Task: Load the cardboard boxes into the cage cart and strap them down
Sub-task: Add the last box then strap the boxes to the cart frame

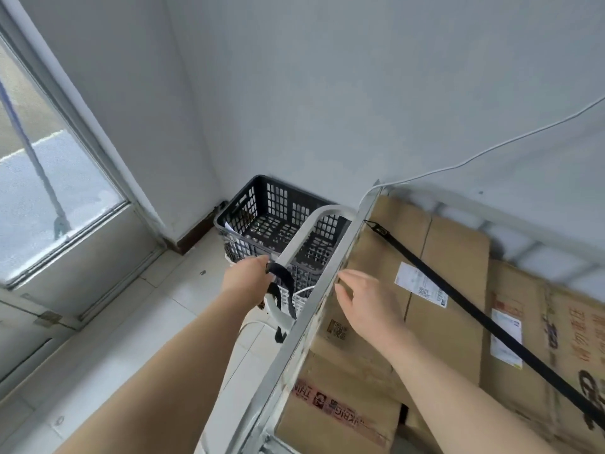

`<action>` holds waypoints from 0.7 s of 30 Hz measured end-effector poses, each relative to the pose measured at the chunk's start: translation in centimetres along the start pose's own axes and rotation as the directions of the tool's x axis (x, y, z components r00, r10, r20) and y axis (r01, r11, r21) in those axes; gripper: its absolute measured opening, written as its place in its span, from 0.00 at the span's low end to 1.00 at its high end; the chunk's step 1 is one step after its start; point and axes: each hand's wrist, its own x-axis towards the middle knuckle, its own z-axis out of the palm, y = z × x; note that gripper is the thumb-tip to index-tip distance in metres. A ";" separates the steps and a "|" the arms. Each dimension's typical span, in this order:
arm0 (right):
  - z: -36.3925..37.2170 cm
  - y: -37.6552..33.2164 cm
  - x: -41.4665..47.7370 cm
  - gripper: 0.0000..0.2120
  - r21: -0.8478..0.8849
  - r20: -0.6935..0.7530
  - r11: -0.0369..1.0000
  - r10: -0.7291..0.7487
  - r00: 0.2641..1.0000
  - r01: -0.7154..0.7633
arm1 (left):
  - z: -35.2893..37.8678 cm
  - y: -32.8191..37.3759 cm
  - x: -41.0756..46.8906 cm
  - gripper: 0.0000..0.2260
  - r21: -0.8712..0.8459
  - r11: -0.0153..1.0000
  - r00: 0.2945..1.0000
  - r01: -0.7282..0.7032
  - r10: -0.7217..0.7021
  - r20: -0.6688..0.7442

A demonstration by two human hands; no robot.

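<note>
The cage cart [294, 348] stands by the wall. The cardboard boxes [451, 290] lie packed inside it, right up against its metal rail. A long black strap [491, 326] runs slanted across the box tops and is hooked to the rail at the far corner. The white handle [307, 231] sticks out beside the rail. The right hand [366, 303] is spread, fingers straight, over the nearest box; I cannot tell if it touches. The left hand [247, 276] pinches a short strap end [281, 273] looped around the handle. I think this is the tying step. Pull that end snug, keep the boxes from sliding, and check the hook does not slip.
</note>
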 end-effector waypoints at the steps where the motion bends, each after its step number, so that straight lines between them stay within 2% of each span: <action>1: 0.2 0.1 0.4 0.16 0.012 -0.003 1.000 0.011 1.000 -0.011 | 0.3 -0.2 0.9 0.18 -0.001 1.000 1.000 -0.003 0.003 0.031; 7: 1.1 0.2 1.0 0.15 0.036 -0.004 0.996 0.083 0.997 -0.082 | 1.9 -1.4 4.1 0.11 -0.031 0.999 0.988 -0.020 0.025 0.153; 10: 1.3 0.2 0.9 0.15 0.037 0.007 0.994 0.103 0.995 -0.104 | 2.2 -1.5 4.7 0.09 -0.083 0.996 0.982 -0.035 0.049 0.182; 12: 1.4 0.2 0.8 0.15 0.056 0.011 0.993 0.106 0.994 -0.107 | 1.9 -1.4 4.9 0.07 -0.047 0.996 0.980 -0.070 0.078 0.182; 16: 1.1 0.0 0.4 0.18 0.087 0.038 0.989 0.118 0.992 -0.121 | -0.1 -0.3 3.7 0.08 0.040 0.965 0.950 -0.259 0.247 0.188; 21: 0.7 -1.6 0.8 0.24 0.221 0.125 0.971 0.069 0.990 -0.095 | -5.3 2.3 0.0 0.03 -0.143 0.884 0.855 -0.445 0.467 0.225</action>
